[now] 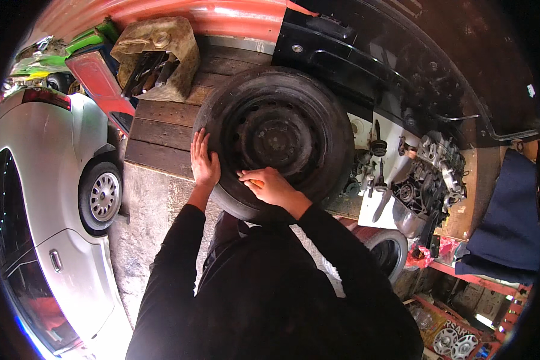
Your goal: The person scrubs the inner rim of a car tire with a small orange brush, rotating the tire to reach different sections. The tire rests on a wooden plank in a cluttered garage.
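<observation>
A black car wheel, a worn tyre on a dark steel rim point(275, 139), lies flat on a wooden bench point(162, 129) in front of me. My left hand point(205, 163) rests against the tyre's left side, fingers stretched out and pointing away from me. Over the near sidewall, close to the rim's edge, is my right hand point(271, 187). Its fingers are curled with the fingertips pressed together toward the left. Whatever they pinch, if anything, is too small or hidden to name.
A stained, cut-open container point(156, 54) of hand tools sits at the bench's far left. Right of the wheel lie greasy metal parts and an engine-like assembly point(426, 180). A silver car point(60, 180) stands at left. Another tyre point(387, 252) is below the bench.
</observation>
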A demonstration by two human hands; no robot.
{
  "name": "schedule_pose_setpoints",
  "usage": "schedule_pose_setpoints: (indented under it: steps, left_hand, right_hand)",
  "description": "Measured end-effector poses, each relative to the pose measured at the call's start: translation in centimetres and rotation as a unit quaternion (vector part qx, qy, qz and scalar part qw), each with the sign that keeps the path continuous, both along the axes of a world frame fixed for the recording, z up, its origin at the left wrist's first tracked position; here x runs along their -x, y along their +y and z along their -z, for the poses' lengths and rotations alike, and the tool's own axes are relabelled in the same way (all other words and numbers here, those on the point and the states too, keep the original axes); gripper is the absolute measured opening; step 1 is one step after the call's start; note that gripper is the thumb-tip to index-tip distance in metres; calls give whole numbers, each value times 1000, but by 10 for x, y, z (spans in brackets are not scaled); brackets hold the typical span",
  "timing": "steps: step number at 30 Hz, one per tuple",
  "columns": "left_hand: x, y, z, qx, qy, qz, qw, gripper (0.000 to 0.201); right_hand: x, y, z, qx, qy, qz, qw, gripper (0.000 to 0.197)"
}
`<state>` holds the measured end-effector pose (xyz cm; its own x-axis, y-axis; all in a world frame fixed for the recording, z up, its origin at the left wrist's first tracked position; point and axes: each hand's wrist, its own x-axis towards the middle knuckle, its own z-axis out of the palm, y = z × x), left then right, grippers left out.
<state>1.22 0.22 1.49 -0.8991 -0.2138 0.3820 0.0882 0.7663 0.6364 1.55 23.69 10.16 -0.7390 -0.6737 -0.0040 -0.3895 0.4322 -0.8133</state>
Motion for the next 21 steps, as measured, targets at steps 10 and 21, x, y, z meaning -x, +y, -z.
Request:
schedule_pose_setpoints:
  steps: [10,21]
  left_hand:
    - [11,0,5,19,41,11,999,55]
    - [13,-1,6,17,30,9,999,56]
  right_hand:
    - [12,19,5,6,-15,-24,1000,20]
    - [38,45,-13,-69,-56,-115,989,20]
